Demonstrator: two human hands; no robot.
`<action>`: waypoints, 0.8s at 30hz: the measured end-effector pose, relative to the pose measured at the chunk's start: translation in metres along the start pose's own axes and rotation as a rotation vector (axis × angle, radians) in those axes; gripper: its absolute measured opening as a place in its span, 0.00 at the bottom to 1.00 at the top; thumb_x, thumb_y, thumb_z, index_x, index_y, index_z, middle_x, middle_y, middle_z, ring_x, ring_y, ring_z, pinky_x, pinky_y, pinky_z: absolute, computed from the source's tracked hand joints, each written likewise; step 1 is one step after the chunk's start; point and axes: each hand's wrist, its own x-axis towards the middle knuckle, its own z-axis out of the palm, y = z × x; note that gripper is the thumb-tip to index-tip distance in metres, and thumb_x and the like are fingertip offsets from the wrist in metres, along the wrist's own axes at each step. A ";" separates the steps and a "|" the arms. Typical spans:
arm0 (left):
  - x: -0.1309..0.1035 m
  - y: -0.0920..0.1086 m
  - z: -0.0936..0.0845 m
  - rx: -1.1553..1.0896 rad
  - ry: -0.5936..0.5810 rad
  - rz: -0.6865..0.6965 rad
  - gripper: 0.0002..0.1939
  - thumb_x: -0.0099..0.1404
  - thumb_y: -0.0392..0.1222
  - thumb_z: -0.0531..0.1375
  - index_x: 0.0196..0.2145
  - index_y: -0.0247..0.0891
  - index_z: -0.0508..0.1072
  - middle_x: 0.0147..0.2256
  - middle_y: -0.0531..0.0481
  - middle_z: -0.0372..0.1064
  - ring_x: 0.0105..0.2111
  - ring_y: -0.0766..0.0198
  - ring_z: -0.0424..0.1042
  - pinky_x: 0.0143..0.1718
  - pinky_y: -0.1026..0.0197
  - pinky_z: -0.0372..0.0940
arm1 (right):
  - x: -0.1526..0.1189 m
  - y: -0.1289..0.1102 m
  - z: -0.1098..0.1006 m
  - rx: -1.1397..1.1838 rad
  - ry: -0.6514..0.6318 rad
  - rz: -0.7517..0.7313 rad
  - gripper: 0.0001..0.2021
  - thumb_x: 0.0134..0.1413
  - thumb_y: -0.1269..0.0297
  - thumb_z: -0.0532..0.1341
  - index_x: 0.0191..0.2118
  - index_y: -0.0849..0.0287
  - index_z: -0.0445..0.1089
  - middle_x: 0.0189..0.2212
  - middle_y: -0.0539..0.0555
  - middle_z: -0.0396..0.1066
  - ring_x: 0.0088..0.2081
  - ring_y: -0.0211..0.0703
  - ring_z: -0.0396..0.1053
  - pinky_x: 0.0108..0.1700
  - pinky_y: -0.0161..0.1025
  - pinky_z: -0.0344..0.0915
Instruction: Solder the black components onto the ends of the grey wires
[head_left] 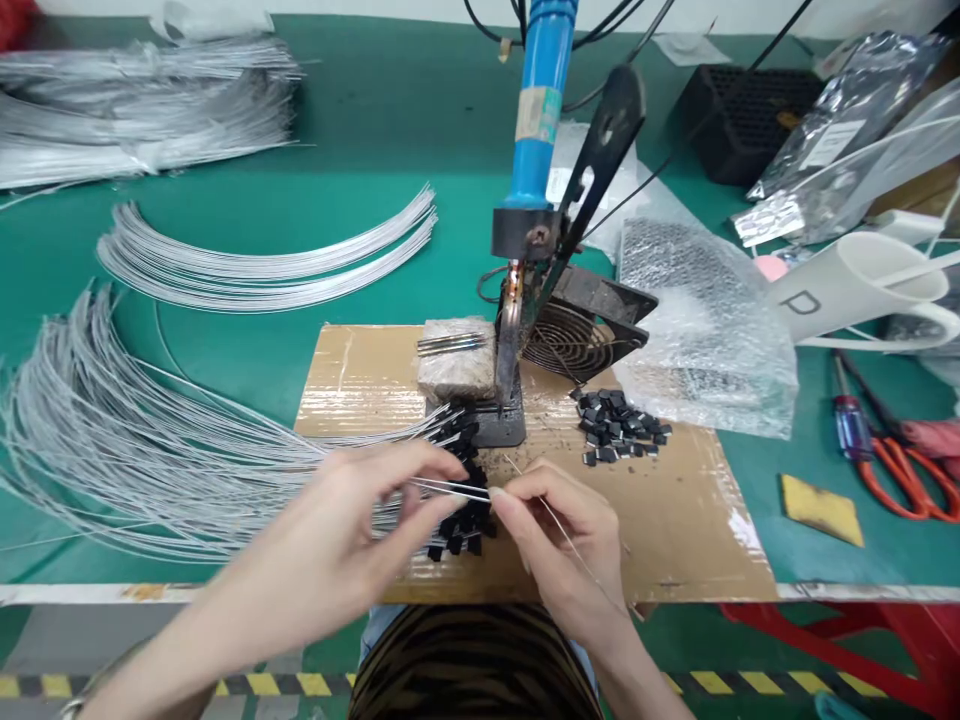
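Note:
My left hand (367,525) pinches thin grey cables (454,487) between thumb and fingertips. Their tips reach the thumb and forefinger of my right hand (566,540), which are closed on the ends. A thin silvery wire (559,522), looking like solder, runs across my right hand. Just behind my hands, a blue soldering iron (541,130) is fixed pointing down over a dark metal base (502,425). Under and beside my left hand lies a large bundle of grey cables (187,450), with black connectors (469,515) at the right ends.
Small black connectors (619,428) lie heaped on the cardboard (675,510). Behind the iron's tip is a black fan (577,335). More cables (262,265) curve at the back left. Bubble wrap (705,320), a white mug (855,285), a yellow sponge (822,510) and orange-handled scissors (904,475) are right.

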 end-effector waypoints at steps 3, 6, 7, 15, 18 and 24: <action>-0.004 0.007 0.017 -0.046 -0.061 -0.044 0.13 0.61 0.56 0.67 0.31 0.44 0.78 0.23 0.50 0.69 0.24 0.60 0.68 0.21 0.61 0.63 | -0.001 0.001 0.004 -0.025 0.024 -0.027 0.13 0.67 0.65 0.63 0.29 0.58 0.72 0.23 0.46 0.64 0.25 0.36 0.61 0.28 0.36 0.57; -0.004 0.010 0.031 -0.099 -0.188 -0.105 0.12 0.65 0.53 0.65 0.30 0.43 0.77 0.21 0.52 0.66 0.22 0.63 0.65 0.20 0.63 0.59 | -0.002 0.004 0.004 -0.019 0.028 -0.025 0.13 0.68 0.65 0.63 0.29 0.58 0.72 0.24 0.46 0.63 0.25 0.36 0.61 0.29 0.36 0.58; -0.002 0.010 0.034 -0.126 -0.258 -0.127 0.12 0.66 0.51 0.64 0.30 0.42 0.76 0.21 0.53 0.66 0.21 0.64 0.64 0.19 0.63 0.57 | -0.002 0.005 0.004 -0.010 0.027 -0.022 0.13 0.68 0.65 0.63 0.29 0.58 0.72 0.24 0.46 0.64 0.26 0.36 0.61 0.29 0.36 0.58; 0.005 0.006 0.037 -0.300 -0.348 -0.231 0.10 0.67 0.45 0.63 0.29 0.41 0.75 0.23 0.53 0.67 0.21 0.67 0.61 0.21 0.66 0.55 | 0.002 0.006 -0.001 0.158 0.204 0.171 0.14 0.70 0.58 0.63 0.33 0.58 0.80 0.23 0.46 0.65 0.17 0.30 0.61 0.22 0.33 0.60; 0.005 0.002 0.036 -0.330 -0.318 -0.238 0.08 0.66 0.44 0.65 0.30 0.41 0.77 0.23 0.52 0.70 0.22 0.67 0.64 0.21 0.67 0.57 | 0.002 0.006 -0.003 0.293 0.211 0.218 0.15 0.70 0.56 0.62 0.36 0.58 0.83 0.27 0.49 0.70 0.19 0.31 0.66 0.20 0.31 0.64; 0.006 0.002 0.038 -0.310 -0.316 -0.251 0.08 0.68 0.44 0.65 0.32 0.40 0.79 0.26 0.52 0.73 0.25 0.68 0.66 0.24 0.68 0.59 | 0.003 0.005 0.004 0.455 0.090 0.220 0.09 0.67 0.60 0.66 0.43 0.53 0.85 0.31 0.50 0.74 0.23 0.32 0.72 0.24 0.29 0.73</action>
